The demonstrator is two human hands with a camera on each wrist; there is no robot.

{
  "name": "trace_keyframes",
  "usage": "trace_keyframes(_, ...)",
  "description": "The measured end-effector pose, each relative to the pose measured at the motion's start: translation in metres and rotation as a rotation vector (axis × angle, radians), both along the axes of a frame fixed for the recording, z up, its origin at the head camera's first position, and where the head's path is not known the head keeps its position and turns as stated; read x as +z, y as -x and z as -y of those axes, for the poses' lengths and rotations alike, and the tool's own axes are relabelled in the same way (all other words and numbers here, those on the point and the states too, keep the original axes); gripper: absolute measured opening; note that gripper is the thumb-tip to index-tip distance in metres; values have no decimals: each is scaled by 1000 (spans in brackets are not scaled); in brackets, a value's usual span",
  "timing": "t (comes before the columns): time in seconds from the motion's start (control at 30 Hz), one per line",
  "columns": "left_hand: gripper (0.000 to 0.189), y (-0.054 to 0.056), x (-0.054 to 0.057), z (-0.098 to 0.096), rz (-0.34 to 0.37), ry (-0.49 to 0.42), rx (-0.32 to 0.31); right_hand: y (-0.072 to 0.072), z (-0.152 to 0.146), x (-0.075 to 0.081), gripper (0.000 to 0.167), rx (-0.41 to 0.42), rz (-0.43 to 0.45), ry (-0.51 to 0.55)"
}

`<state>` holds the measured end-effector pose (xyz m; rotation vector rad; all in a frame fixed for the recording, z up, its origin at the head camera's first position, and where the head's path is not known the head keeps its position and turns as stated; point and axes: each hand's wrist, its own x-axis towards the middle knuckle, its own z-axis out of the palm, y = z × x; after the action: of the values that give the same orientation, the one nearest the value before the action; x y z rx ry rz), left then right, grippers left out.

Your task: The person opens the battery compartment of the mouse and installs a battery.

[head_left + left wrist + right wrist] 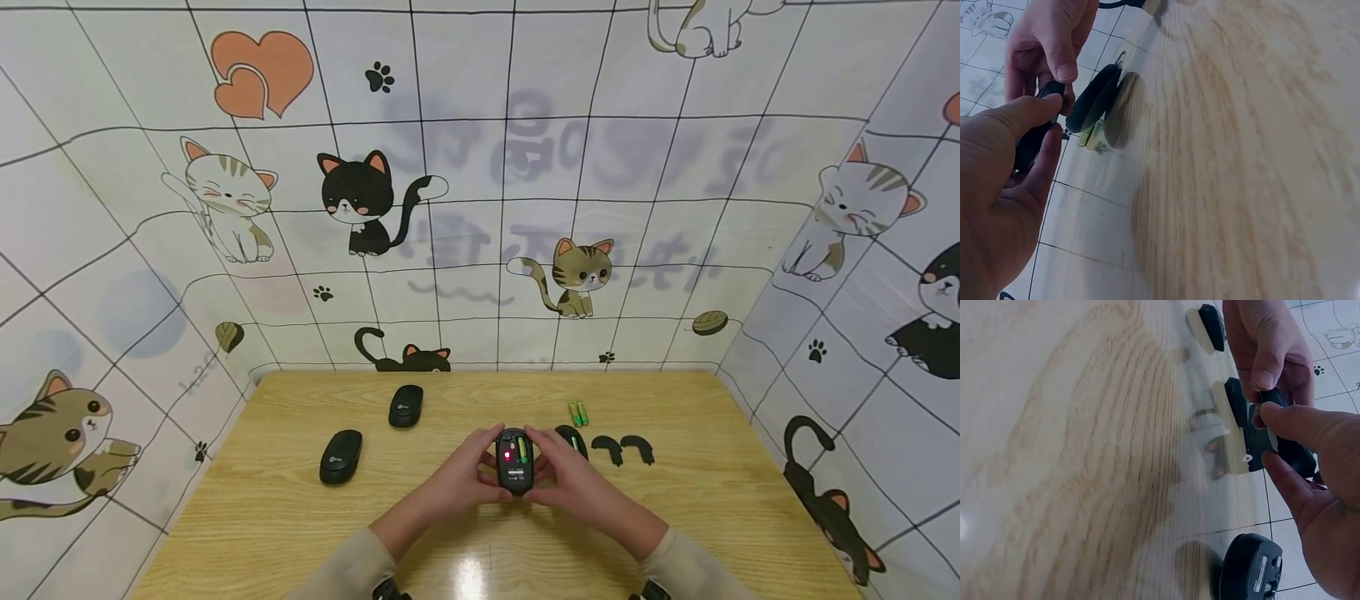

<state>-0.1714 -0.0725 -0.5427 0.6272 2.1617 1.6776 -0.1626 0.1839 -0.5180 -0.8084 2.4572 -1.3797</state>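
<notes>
Between my two hands is a black computer mouse [515, 477], its underside turned up toward the head camera. A green battery [522, 451] shows in its uncovered compartment, and a red light [507, 455] glows beside it. My left hand [467, 473] grips the mouse by its left side, thumb and fingers at the edges. From the other side my right hand [567, 477] grips it the same way. Just behind the right hand lies another upturned mouse [573, 440], partly hidden, with green showing in its compartment; the right wrist view shows that mouse [1242, 570] close by.
Two curved black covers [607, 449] lie right of the upturned mouse. Behind them are two green batteries [577, 413] side by side. On the left, two black mice [341, 457] rest top side up on the wooden table [262, 517]. Cat-print cloth [465, 183] surrounds the table's back and sides.
</notes>
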Motion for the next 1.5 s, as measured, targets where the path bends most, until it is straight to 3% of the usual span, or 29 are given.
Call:
trace_keyframes(0.37,106,16,-10,-3,-41,81,11,12,4,-1,98,-51,-193,-269)
trace_keyframes(0.73,106,28,-18,-3,-150,219,-20,16,7,-3,99,-103,-247,-466)
trace_keyframes(1.17,101,32,-14,-14,-207,314,-34,20,2,-8,99,-119,-267,-534)
trace_keyframes(1.5,97,37,-19,-20,-239,368,-37,20,1,-9,99,-128,-271,-579)
